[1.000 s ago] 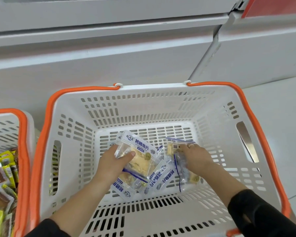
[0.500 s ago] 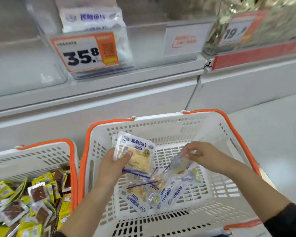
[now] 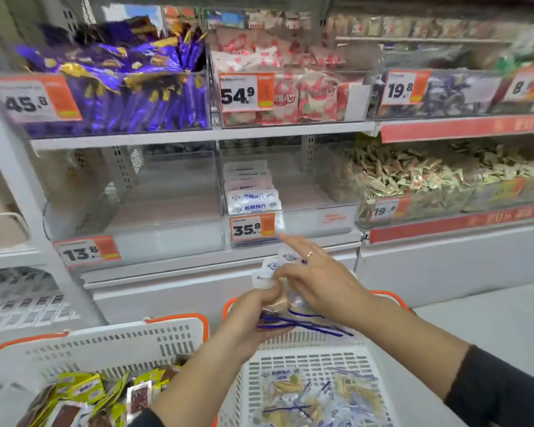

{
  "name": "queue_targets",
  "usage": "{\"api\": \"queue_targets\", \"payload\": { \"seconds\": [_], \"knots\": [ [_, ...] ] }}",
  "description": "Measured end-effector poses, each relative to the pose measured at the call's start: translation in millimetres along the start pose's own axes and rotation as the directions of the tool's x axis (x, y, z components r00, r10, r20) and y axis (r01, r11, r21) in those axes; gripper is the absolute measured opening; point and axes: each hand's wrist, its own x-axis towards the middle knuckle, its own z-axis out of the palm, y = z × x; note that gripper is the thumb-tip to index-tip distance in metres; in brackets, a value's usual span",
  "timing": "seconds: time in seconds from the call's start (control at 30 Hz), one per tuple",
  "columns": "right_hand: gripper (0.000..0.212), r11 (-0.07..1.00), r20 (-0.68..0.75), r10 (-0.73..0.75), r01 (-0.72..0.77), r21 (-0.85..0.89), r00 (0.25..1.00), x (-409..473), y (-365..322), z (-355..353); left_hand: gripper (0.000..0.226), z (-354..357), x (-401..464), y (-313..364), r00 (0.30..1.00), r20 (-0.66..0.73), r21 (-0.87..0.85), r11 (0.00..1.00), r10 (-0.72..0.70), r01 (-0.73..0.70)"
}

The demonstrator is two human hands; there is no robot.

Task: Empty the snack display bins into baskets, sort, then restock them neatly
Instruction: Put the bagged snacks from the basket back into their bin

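Restock phase, partway. Left hand [image 3: 253, 315] grips a small stack of fish-slice packets [image 3: 290, 306]; right hand [image 3: 318, 278] rests on top of the stack with fingers mostly straight, forefinger extended toward the 35.8 bin [image 3: 305, 198]. That bin holds one short row of the same packets at its left side, rest bare. The 13.8 bin [image 3: 136, 192] looks empty. More fish packets sit in the right basket [image 3: 379, 359]; yellow-and-brown snacks fill the left basket [image 3: 179, 331]. Store aisle, white shelving, upper bins full, pale floor.
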Motion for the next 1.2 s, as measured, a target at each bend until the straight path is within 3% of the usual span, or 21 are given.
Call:
{"api": "queue_targets", "payload": {
  "seconds": [0.07, 0.13, 0.2, 0.3, 0.4, 0.47, 0.53, 0.6, 0.67, 0.73, 0.8, 0.87, 1.07, 1.2],
  "knots": [
    [0.061, 0.993, -0.063, 0.114, -0.115, -0.020, 0.992, 3.5, -10.0, -5.3, 0.014, -3.0, -11.2, 7.9, 0.999, -0.025, -0.090, 0.996, 0.023, -0.025],
    [0.099, 0.942, 0.002, 0.334, -0.334, 0.020, 0.942, 3.7, -12.9, -8.9, 0.020, -4.8, -21.4, 15.0, 0.997, -0.044, -0.105, 0.992, 0.065, -0.069],
    [0.112, 0.879, 0.022, 0.464, -0.464, 0.114, 0.885, -0.4, -11.7, -11.8, 0.028, -4.7, -30.6, 20.1, 0.992, -0.032, -0.084, 0.989, 0.119, -0.122],
    [0.102, 0.821, 0.026, 0.523, -0.512, 0.251, 0.852, -9.7, -11.8, -14.9, 0.034, -0.4, -39.4, 22.9, 0.981, 0.015, 0.037, 0.981, 0.192, -0.193],
    [0.088, 0.831, 0.084, 0.455, -0.456, 0.319, 0.887, -14.9, -18.6, -12.8, 0.031, 3.7, -43.3, 17.2, 0.963, 0.083, 0.199, 0.943, 0.255, -0.267],
    [0.088, 0.849, 0.115, 0.402, -0.417, 0.326, 0.908, -16.0, -20.8, -12.7, 0.031, 2.7, -42.9, 11.4, 0.967, 0.101, 0.215, 0.944, 0.234, -0.251],
    [0.072, 0.825, 0.109, 0.394, -0.403, 0.396, 0.913, -16.1, -19.7, -14.2, 0.029, -1.1, -39.9, 6.4, 0.975, 0.069, 0.188, 0.957, 0.210, -0.219],
    [0.067, 0.746, 0.043, 0.473, -0.425, 0.513, 0.880, -17.7, -15.2, -17.5, 0.028, -5.7, -34.9, 4.2, 0.979, -0.010, 0.116, 0.973, 0.203, -0.201],
    [0.083, 0.634, 0.015, 0.597, -0.484, 0.603, 0.802, -17.8, -8.1, -22.9, 0.026, -9.1, -31.2, 6.8, 0.971, -0.087, 0.020, 0.975, 0.224, -0.223],
    [0.098, 0.463, 0.147, 0.681, -0.577, 0.673, 0.718, -16.9, -6.6, -30.2, 0.021, -11.4, -28.8, 11.6, 0.956, -0.131, -0.043, 0.962, 0.263, -0.271],
    [0.078, 0.234, 0.363, 0.623, -0.608, 0.759, 0.693, -18.3, -5.1, -28.4, 0.020, -12.0, -28.6, 14.6, 0.945, -0.133, -0.053, 0.950, 0.299, -0.308],
    [0.048, 0.025, 0.487, 0.473, -0.564, 0.825, 0.734, -21.1, -6.3, -19.2, 0.024, -11.3, -28.7, 14.8, 0.947, -0.071, 0.014, 0.949, 0.314, -0.314],
    [0.043, -0.009, 0.414, 0.445, -0.459, 0.889, 0.794, -20.8, 5.0, -13.4, 0.053, -17.7, -26.9, 27.2, 0.949, 0.198, 0.131, 0.953, 0.246, -0.274],
    [0.047, -0.055, 0.411, 0.419, -0.429, 0.901, 0.810, -16.4, 8.8, -14.3, 0.050, -13.2, -22.9, 46.7, 0.932, 0.283, 0.214, 0.932, 0.227, -0.292]
  ]
}}
